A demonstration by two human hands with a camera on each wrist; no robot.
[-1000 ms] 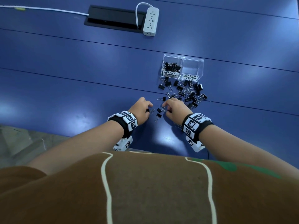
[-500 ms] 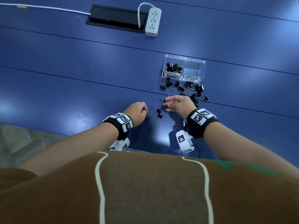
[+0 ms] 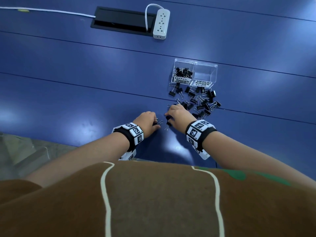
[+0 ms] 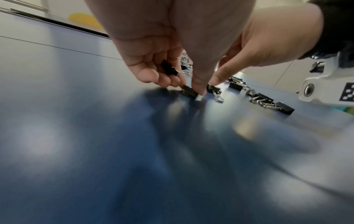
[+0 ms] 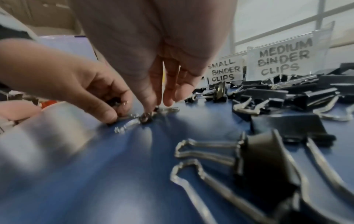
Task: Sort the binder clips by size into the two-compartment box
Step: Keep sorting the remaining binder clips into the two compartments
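The clear two-compartment box (image 3: 195, 63) stands past a loose pile of black binder clips (image 3: 201, 100). Its left half, labelled SMALL (image 5: 224, 71), holds several clips; the half labelled MEDIUM (image 5: 285, 59) looks bare. My left hand (image 3: 156, 121) keeps one small clip (image 4: 168, 69) tucked in its curled fingers and pinches another (image 4: 189, 91) on the table. My right hand (image 3: 168, 117) is just beside it, fingertips (image 5: 153, 100) down on a small clip (image 5: 146, 118) and pinching it against the blue table (image 3: 85, 100).
A white power strip (image 3: 161, 23) and a black cable hatch (image 3: 122, 21) lie far back on the table. Larger clips (image 5: 264, 151) lie close under my right wrist. The table's near edge (image 3: 68, 144) is at my left forearm.
My right hand has come back from the edge of the pile toward my left hand and lowered onto a small clip. The left hand has barely moved and still holds its clips.
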